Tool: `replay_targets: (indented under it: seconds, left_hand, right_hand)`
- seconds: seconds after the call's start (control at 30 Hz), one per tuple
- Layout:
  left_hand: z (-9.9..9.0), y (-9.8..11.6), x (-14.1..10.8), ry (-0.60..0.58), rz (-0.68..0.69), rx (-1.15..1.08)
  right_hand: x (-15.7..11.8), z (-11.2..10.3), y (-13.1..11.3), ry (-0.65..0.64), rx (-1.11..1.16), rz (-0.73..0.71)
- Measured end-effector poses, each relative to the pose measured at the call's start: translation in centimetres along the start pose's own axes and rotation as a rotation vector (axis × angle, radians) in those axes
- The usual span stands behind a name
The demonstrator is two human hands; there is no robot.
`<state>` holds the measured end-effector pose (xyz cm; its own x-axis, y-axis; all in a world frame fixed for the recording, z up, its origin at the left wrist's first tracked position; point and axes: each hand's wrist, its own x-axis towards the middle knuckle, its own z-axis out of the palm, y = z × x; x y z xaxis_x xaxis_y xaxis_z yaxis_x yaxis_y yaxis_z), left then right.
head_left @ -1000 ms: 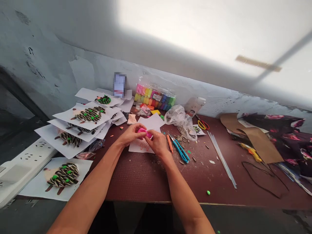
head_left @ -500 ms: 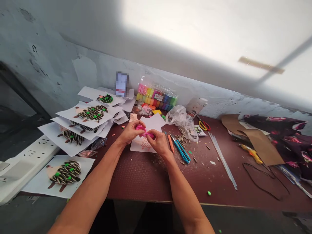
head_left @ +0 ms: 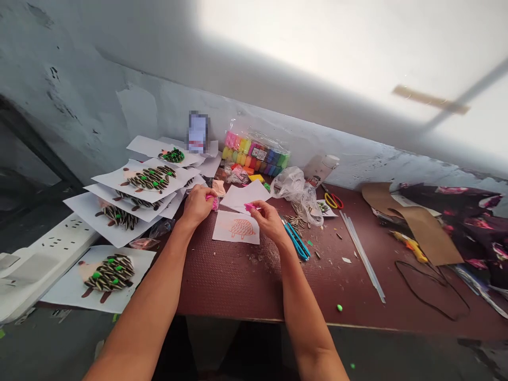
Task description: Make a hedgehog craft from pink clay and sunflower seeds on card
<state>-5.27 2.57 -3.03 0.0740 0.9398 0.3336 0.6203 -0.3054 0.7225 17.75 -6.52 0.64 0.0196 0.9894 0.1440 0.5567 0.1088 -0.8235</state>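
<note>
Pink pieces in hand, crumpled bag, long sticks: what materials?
Pink pieces: probably soft clay, going by irregular edges; finish too small to judge.
Bag: thin, shiny clear plastic; crumpled, see-through.
Sticks: smooth, translucent; maybe plastic or hot glue, pale and straight.

Between the left hand (head_left: 200, 205) and right hand (head_left: 269, 219), passage opens above the drawing (head_left: 242, 228); the paper stack (head_left: 115, 183) obstructs leftward, the plastic bag (head_left: 293, 189) and blue cutter (head_left: 296, 241) rightward.

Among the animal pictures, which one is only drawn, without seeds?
The paper between the left hand and right hand: it has only orange lines; the other visible ones carry seeds.
</note>
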Motion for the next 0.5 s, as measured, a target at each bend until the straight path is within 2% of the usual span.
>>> replay_targets:
  seconds: [0.1, 0.2, 0.3, 0.37, 0.5]
  left_hand:
    - [-0.1, 0.8, -0.5, 0.059, 0.094, 0.212]
    - [0.2, 2.0, -0.7, 0.059, 0.216, 0.229]
    - [1.3, 2.6, -0.8, -0.115, 0.297, 0.068]
    - [2.1, 2.6, -0.9, -0.238, 0.301, 0.003]
    - [3.0, 2.1, -1.1, -0.340, 0.279, 0.006]
  right_hand:
    - [-0.8, -0.1, -0.7, -0.079, -0.219, -0.001]
    - [-1.6, -0.1, -1.1, -0.147, -0.318, 0.022]
    - [-2.0, 0.4, -1.1, -0.093, -0.305, 0.033]
    - [-2.0, 0.8, -1.0, -0.074, -0.290, 0.004]
    - [-2.0, 1.7, -0.5, -0.091, -0.369, -0.055]
